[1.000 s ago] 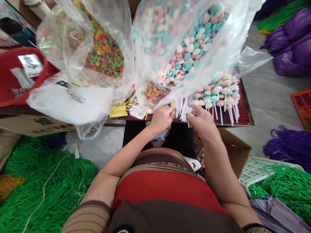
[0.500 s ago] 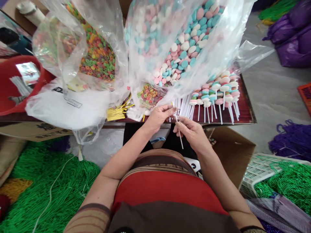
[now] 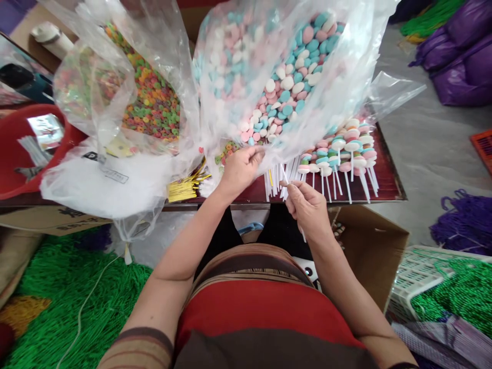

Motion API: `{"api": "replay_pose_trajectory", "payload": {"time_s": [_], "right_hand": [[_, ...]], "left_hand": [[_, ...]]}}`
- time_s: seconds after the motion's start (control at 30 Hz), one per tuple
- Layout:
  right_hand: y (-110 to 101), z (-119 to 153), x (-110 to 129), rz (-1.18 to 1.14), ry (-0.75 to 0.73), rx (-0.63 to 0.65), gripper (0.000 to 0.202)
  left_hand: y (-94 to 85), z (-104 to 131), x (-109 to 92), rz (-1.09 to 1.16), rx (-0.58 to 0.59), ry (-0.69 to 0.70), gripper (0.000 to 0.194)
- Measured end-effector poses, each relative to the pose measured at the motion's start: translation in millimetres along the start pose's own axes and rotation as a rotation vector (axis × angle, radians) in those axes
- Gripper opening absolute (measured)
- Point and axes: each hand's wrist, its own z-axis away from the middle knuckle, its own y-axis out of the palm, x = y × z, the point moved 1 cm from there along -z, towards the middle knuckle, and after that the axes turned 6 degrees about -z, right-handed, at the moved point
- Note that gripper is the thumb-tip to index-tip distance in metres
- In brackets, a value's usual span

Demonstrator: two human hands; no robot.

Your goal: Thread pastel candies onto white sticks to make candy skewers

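My right hand is closed on a thin white stick, which slants up and left out of its fingertips. My left hand is raised to the lower edge of a clear bag of pink, white and blue disc-shaped candies. Its thumb and fingers are curled together, and what lies between them is hidden. Small ring candies show just behind this hand. A row of white sticks lies between the hands on the table. To the right lie finished-looking candy skewers of stacked discs and rings.
A big bag of colourful ring candies stands back left, with a white plastic bag before it. Yellow twist ties lie at the table edge. A red basin is far left; a cardboard box stands below right.
My left hand has let go of the stick and moved up and left to the candy bag. The right hand keeps the stick and has shifted slightly right.
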Motion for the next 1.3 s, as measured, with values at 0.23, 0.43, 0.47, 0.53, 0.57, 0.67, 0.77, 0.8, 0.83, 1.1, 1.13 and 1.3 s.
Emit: {"api": "replay_pose_trajectory", "payload": {"time_s": [0.23,0.43,0.47,0.53,0.57,0.67,0.77,0.8,0.83,1.1,1.13,1.3], "right_hand": [[1.4,-2.7,0.3,-0.054,0.015,-0.015,0.034],[-7.7,-2.1,-0.3,-0.078,0.034,-0.06,0.034],[-8.9,-1.7,-0.3,-0.08,0.037,-0.059,0.035],[-10.9,-0.7,0.0,-0.08,0.043,-0.057,0.035],[-11.7,-0.5,0.2,-0.079,0.047,-0.057,0.035],[-13.5,-3.4,1.9,-0.085,0.045,-0.048,0.037],[-12.9,-15.8,6.8,-0.087,-0.006,-0.036,0.041],[-11.8,-22.0,9.1,-0.08,-0.035,-0.045,0.042],[-9.9,-28.7,11.5,-0.066,-0.067,-0.057,0.043],[21.7,-62.3,14.2,0.041,-0.27,-0.011,0.041],[25.1,-62.6,13.2,0.046,-0.284,0.002,0.039],[36.0,-66.4,14.4,0.161,-0.316,0.019,0.032]], "left_hand": [[9.1,-85.9,-3.8,-0.687,0.059,0.068,0.028],[13.9,-102.2,-8.9,-0.946,0.173,-0.01,0.035],[12.9,-103.4,-7.0,-0.931,0.173,-0.013,0.033],[9.9,-105.5,-1.6,-0.874,0.152,-0.008,0.028],[7.8,-106.1,1.2,-0.828,0.128,0.005,0.026],[-0.7,-102.2,7.6,-0.587,-0.005,0.02,0.017],[-6.8,-82.6,7.5,-0.183,-0.09,-0.056,0.015],[-6.8,-72.1,5.6,-0.026,-0.083,-0.097,0.017],[-5.6,-60.1,2.8,0.128,-0.064,-0.141,0.02],[19.0,11.1,-14.5,0.44,0.019,-0.255,0.017],[20.4,11.7,-12.4,0.411,0.0,-0.234,0.016],[17.7,3.3,-1.4,0.245,-0.137,-0.175,0.013]]}}
